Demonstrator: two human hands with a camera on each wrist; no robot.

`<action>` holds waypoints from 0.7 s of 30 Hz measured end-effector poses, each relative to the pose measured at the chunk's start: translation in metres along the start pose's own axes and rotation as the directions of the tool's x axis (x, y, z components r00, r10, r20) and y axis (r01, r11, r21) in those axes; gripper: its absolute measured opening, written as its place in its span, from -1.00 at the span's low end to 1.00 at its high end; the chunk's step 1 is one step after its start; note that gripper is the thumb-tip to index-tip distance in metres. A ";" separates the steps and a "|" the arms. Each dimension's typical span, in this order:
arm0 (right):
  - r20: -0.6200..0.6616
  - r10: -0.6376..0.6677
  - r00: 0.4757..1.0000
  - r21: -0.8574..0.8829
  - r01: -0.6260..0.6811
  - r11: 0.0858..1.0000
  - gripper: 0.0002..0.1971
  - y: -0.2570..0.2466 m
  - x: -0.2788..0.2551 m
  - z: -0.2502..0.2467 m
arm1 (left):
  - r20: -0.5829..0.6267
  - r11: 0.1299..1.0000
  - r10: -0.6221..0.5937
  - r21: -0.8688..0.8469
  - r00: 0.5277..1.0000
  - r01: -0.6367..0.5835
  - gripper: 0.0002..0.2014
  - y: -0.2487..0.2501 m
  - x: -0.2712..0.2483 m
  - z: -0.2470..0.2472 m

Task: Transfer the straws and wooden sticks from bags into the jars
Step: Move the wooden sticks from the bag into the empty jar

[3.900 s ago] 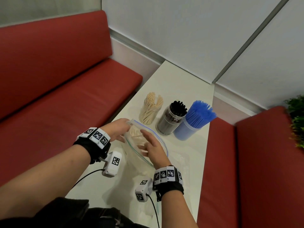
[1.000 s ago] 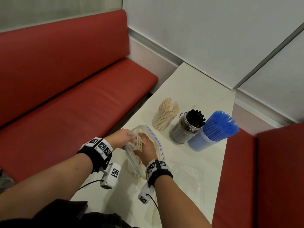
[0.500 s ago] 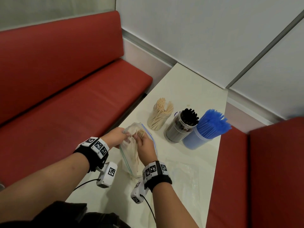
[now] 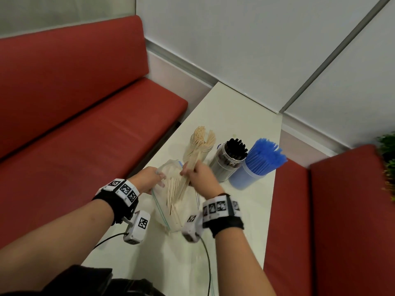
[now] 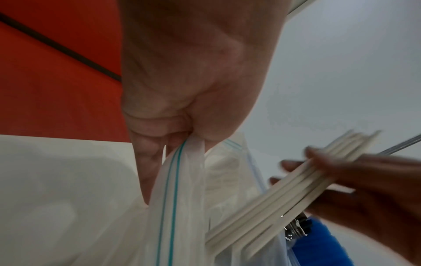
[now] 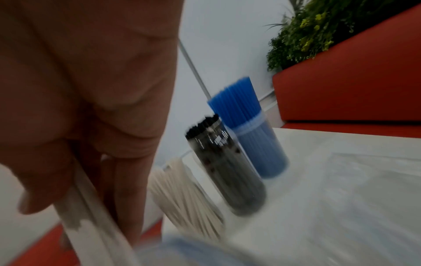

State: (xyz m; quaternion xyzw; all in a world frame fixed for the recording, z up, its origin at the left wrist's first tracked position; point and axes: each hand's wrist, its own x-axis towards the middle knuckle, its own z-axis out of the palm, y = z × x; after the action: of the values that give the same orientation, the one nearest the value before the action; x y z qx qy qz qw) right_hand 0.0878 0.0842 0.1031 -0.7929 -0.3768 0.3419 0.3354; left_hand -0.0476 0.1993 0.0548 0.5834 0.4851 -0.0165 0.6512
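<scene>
Head view, left hand [image 4: 147, 180] pinching bag [image 4: 171, 201] rim, right hand [image 4: 201, 175] gripping wooden sticks [image 4: 183, 184] above it

Both forearms reach forward, bare, each with a black wrist strap carrying a camera. Left hand [image 4: 147, 180] — fingers and thumb curled, pinching the rim of the bag [image 4: 171, 210]. Right hand [image 4: 199, 175] — fingers closed round a bundle of wooden sticks [image 4: 188, 174], knuckles up.
</scene>
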 end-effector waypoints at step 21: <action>-0.626 0.005 0.780 0.110 0.082 0.990 -0.80 0.003 0.134 -0.074 | 0.112 0.999 -0.042 0.022 0.993 0.040 -0.72 0.015 0.005 -0.015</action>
State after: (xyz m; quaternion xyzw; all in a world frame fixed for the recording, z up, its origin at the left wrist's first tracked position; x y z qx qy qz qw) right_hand 0.2124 0.1729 0.1017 -0.8295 -0.2373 0.0768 0.4997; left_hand -0.0451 0.2189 0.0652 0.5779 0.4593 -0.0673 0.6713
